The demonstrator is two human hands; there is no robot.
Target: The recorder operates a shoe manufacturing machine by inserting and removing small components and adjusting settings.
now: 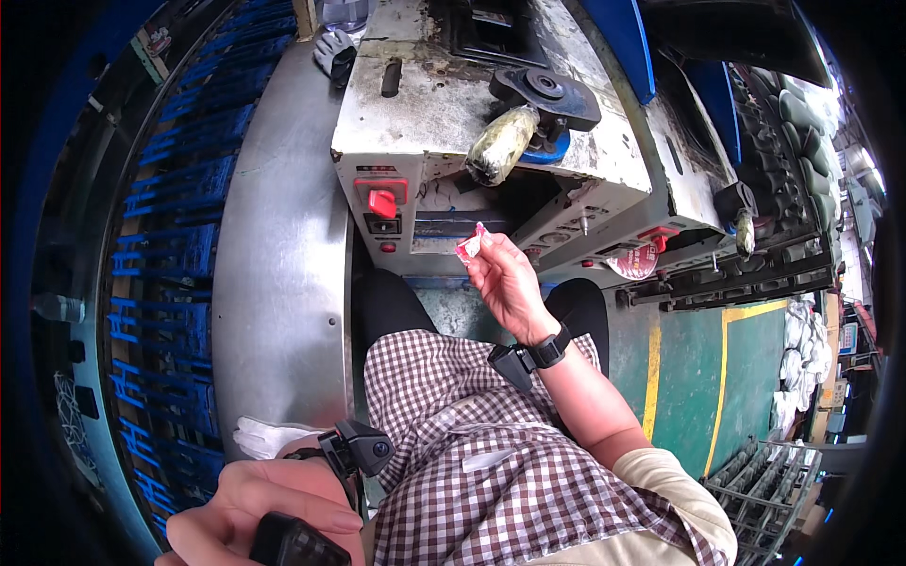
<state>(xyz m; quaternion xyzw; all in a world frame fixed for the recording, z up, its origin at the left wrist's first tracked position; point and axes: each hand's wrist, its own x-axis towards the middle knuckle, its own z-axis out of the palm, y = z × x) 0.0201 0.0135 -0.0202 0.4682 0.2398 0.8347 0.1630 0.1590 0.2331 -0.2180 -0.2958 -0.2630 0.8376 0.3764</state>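
My right hand (507,283) is raised over my lap, in front of the machine's opening. Its thumb and fingers pinch a small crumpled red-and-white wrapper (470,245). My left hand (241,514) is close to the camera at the lower left, with its fingers curled. A dark, rounded black object (300,541) overlaps that hand; whether the fingers grip it or it only lies in front, I cannot make out. Each wrist wears a small black camera on a strap. A white glove (269,438) lies on the metal bench beside my left wrist.
A worn white machine (425,113) stands ahead, with a red rotary switch (381,203) and a tape-wrapped handle (502,146). A grey glove (334,55) lies near its far left corner. The metal bench (278,283) and blue racks (175,264) run along the left. A metal rack (769,491) stands lower right.
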